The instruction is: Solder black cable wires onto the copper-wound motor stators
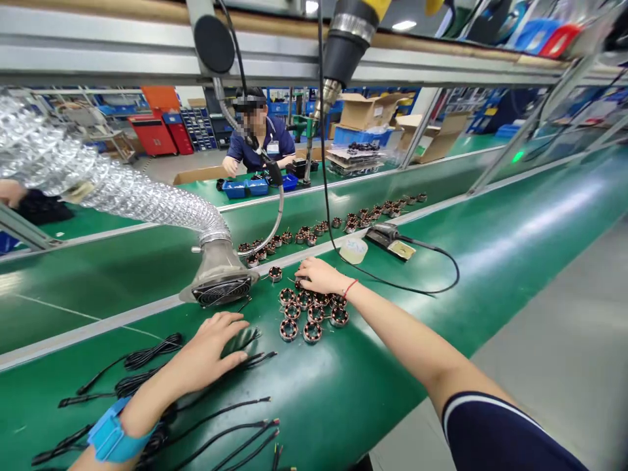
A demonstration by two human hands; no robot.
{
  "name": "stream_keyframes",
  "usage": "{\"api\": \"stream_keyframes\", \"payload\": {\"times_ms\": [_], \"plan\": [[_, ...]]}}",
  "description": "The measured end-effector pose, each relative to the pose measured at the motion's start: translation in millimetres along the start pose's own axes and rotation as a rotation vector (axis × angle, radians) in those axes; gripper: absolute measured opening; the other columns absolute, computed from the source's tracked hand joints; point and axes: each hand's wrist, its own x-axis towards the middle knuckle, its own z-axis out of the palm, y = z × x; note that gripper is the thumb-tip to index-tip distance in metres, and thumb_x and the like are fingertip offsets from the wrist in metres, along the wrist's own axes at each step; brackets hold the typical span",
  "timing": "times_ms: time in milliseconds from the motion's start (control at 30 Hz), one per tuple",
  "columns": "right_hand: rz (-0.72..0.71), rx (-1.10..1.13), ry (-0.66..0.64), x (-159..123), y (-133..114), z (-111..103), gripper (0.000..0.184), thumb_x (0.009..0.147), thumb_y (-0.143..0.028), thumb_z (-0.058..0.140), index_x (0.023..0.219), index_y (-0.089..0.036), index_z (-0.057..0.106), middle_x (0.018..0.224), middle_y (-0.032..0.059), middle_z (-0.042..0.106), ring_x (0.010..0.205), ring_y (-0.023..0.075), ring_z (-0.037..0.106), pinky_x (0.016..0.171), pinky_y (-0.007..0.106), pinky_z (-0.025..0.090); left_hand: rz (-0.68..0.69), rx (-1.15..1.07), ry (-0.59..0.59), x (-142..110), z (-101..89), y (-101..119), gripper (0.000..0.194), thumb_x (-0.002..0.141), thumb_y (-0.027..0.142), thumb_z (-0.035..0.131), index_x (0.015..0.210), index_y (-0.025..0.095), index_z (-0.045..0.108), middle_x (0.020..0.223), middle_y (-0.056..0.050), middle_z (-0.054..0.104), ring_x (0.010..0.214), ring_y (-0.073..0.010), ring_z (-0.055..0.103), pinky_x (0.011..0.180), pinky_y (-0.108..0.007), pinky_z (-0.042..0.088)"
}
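My right hand [318, 275] is curled over a copper-wound motor stator [300, 282] at the top of a cluster of several such stators [304, 311], and the stator is mostly hidden under my fingers. These lie on a green conveyor belt [353, 392]. My left hand [210, 347], with a blue wristband [112, 430], rests open with its fingers spread, among several black cables with bare coloured wire ends [220, 425]. One more coil of black cable [152, 352] lies to its left.
A silver flexible duct ends in a fan-covered extractor hood [218, 281] beside the stators. A soldering station [387, 239] and its black cord lie to the right. A second belt carries a row of stators [314, 229]. A co-worker [260, 131] sits beyond it, and a heat gun [346, 49] hangs overhead.
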Motion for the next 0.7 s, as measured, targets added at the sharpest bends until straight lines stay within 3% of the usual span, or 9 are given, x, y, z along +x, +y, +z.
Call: {"api": "stream_keyframes", "payload": {"times_ms": [167, 367, 467, 567, 633, 700], "plan": [[-0.043, 0.001, 0.047, 11.1, 8.0, 4.7, 0.025, 0.093, -0.022, 0.049, 0.099, -0.015, 0.072, 0.103, 0.0107, 0.068, 0.103, 0.0225, 0.056, 0.095, 0.038, 0.041, 0.047, -0.043, 0.09, 29.7, 18.1, 22.8, 0.039, 0.091, 0.037, 0.051, 0.122, 0.016, 0.059, 0.13, -0.012, 0.058, 0.122, -0.026, 0.05, 0.11, -0.046, 0.038], [0.041, -0.01, 0.117, 8.7, 3.8, 13.3, 0.019, 0.095, -0.021, 0.05, 0.097, -0.015, 0.068, 0.099, 0.0066, 0.067, 0.104, 0.02, 0.059, 0.094, 0.039, 0.045, -0.035, -0.069, 0.269, 110.6, 50.6, 41.3, 0.065, 0.093, 0.038, 0.047, 0.147, 0.005, 0.03, 0.158, -0.022, 0.024, 0.147, -0.0324, 0.02, 0.12, -0.05, 0.021], [0.059, -0.005, 0.157, 4.8, 2.8, 16.2, 0.027, 0.093, -0.017, 0.047, 0.111, -0.015, 0.066, 0.123, 0.0122, 0.062, 0.119, 0.0234, 0.052, 0.101, 0.041, 0.041, -0.098, -0.091, 0.338, 142.3, 57.8, 38.9, 0.068, 0.095, 0.04, 0.042, 0.146, -0.002, 0.025, 0.157, -0.029, 0.018, 0.148, -0.0368, 0.015, 0.119, -0.053, 0.02], [0.101, 0.012, 0.173, 5.1, 6.6, 17.1, 0.039, 0.092, -0.022, 0.05, 0.129, -0.013, 0.057, 0.144, 0.0164, 0.048, 0.131, 0.0262, 0.044, 0.108, 0.044, 0.038, -0.085, -0.109, 0.359, 157.3, 58.9, 42.1, 0.059, 0.095, 0.04, 0.041, 0.139, 0.0, 0.038, 0.15, -0.028, 0.034, 0.144, -0.0368, 0.025, 0.117, -0.053, 0.025], [0.097, 0.034, 0.142, 6.6, 9.1, 15.5, 0.035, 0.092, -0.024, 0.05, 0.123, -0.013, 0.062, 0.136, 0.0153, 0.056, 0.126, 0.0249, 0.05, 0.106, 0.042, 0.04, -0.03, -0.117, 0.347, 159.2, 57.7, 49.3, 0.049, 0.094, 0.039, 0.045, 0.13, 0.006, 0.05, 0.137, -0.022, 0.051, 0.134, -0.0331, 0.04, 0.112, -0.05, 0.034], [0.061, 0.058, 0.093, 8.3, 10.0, 11.6, 0.027, 0.092, -0.025, 0.05, 0.106, -0.016, 0.071, 0.116, 0.0108, 0.068, 0.112, 0.0224, 0.059, 0.101, 0.037, 0.044, 0.037, -0.121, 0.314, 155.6, 55.0, 57.8, 0.043, 0.092, 0.039, 0.05, 0.123, 0.011, 0.056, 0.125, -0.017, 0.061, 0.124, -0.0295, 0.049, 0.108, -0.046, 0.04]]}}
